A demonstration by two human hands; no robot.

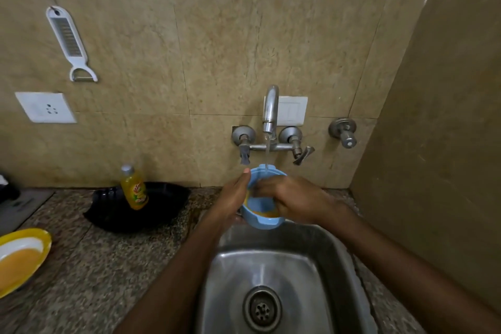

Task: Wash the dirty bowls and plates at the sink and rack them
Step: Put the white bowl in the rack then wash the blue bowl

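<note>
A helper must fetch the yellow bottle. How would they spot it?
Left of the steel sink, on the speckled stone counter, lies a black plastic tray. The yellow bottle with a silver cap stands in it, the only bottle there.

Beige stone-tile wall (217, 49), white socket (44, 107) at left, speckled granite counter (95, 266), dim light

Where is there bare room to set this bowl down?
Bare counter between plate, tray and sink. The sink floor around the drain is free too. Crowded back left: bottle in tray. Right of the sink, only a narrow strip by the wall.
</note>
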